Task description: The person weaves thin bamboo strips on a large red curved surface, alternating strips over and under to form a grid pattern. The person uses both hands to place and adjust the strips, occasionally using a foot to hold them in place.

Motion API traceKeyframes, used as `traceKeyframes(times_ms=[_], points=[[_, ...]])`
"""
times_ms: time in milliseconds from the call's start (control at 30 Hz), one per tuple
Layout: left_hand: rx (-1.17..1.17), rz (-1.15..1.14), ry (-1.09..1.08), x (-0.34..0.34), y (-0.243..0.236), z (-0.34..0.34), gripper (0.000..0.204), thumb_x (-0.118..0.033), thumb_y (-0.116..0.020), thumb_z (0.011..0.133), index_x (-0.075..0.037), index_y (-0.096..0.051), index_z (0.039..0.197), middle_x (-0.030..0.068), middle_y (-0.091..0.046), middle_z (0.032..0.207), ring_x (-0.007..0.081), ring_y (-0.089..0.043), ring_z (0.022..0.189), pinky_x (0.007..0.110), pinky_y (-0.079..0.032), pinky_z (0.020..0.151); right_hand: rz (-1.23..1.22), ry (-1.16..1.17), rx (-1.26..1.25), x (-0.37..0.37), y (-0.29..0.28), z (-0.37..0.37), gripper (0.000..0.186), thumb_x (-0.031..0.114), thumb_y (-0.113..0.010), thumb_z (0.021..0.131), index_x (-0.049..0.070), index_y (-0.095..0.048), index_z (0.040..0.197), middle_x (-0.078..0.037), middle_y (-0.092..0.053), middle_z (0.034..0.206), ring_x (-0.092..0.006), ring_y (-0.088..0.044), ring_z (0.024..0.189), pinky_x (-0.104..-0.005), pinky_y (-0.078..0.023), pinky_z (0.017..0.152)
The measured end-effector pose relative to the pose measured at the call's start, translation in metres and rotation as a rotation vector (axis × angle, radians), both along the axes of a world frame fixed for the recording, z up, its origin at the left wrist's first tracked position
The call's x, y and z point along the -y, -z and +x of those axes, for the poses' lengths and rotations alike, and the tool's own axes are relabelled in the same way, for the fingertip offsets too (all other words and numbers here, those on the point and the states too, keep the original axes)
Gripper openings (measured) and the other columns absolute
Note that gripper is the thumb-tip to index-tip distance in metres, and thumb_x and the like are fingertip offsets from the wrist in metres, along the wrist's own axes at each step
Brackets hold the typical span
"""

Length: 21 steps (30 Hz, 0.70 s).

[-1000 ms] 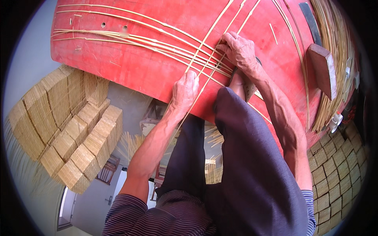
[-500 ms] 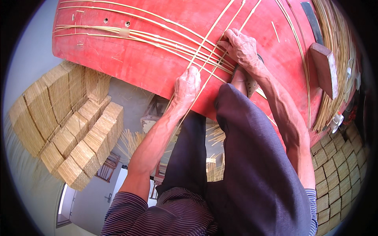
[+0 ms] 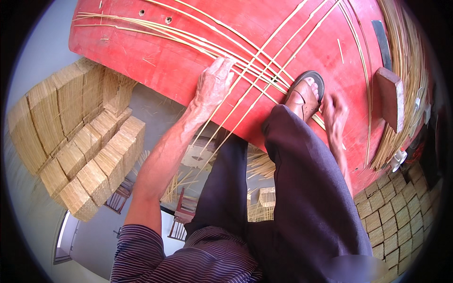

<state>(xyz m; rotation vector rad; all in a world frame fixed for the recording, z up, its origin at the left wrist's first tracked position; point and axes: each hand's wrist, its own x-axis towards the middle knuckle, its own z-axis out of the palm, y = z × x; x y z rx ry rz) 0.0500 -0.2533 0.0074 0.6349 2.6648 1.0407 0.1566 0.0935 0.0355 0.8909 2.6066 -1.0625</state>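
Several thin pale bamboo strips (image 3: 188, 43) run lengthwise over a red board (image 3: 179, 70). Other bamboo strips (image 3: 283, 42) cross them at a slant, making an open lattice near my foot. My left hand (image 3: 213, 85) is closed at the lower lengthwise strips, left of the crossing, its fingertips on them. A brown sandal (image 3: 302, 96) on my foot presses on the board over the strips' right part. Just right of the sandal is my right hand (image 3: 335, 113), slightly blurred, with curled fingers. Short strip ends (image 3: 318, 121) show beside it; whether it grips one is hidden.
A reddish block (image 3: 390, 96) stands on the board's right side, by a bundle of long strips (image 3: 406, 56). Stacked woven straw-coloured blocks (image 3: 61, 118) are at left, with more woven pieces (image 3: 396, 212) at lower right. A small wooden chair (image 3: 181, 210) is below.
My right hand has left the slanted strips and moved down to the right of my foot. My left hand has shifted up and left, from a slanted strip to the lengthwise strips.
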Motion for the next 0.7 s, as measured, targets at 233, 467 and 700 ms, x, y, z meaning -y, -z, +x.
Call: traceKeyframes(times_ms=[233,467,700], points=[[0.116,0.089,0.016,0.013,0.022,-0.001,0.022,0.002,-0.06,0.088,0.0,-0.059,0.11,0.0177,-0.062,0.099,0.0319,-0.065,0.091,0.04,-0.054,0.079,-0.243,0.086,0.112,0.028,0.006,0.074,0.025,0.019,-0.053,0.1,-0.001,-0.061,0.085,-0.013,-0.059,0.059,-0.0194,-0.061,0.052,-0.0377,-0.048,0.051],[-0.031,0.216,0.075,0.02,0.045,-0.005,0.019,0.002,-0.054,0.092,0.0,-0.059,0.111,0.0151,-0.059,0.091,0.0292,-0.062,0.082,0.038,-0.054,0.077,-0.091,0.048,-0.013,0.029,0.023,0.083,0.025,0.018,-0.051,0.101,0.0,-0.059,0.085,-0.013,-0.058,0.058,-0.02,-0.06,0.051,-0.0377,-0.047,0.05],[0.395,0.226,0.043,0.027,0.026,-0.014,0.027,0.0,-0.043,0.094,-0.001,-0.06,0.115,0.0072,-0.059,0.088,0.0135,-0.056,0.073,0.026,-0.051,0.066,0.021,0.026,-0.074,0.026,0.035,0.091,0.024,0.017,-0.05,0.101,0.001,-0.056,0.085,-0.013,-0.057,0.058,-0.0206,-0.06,0.05,-0.0378,-0.047,0.049]])
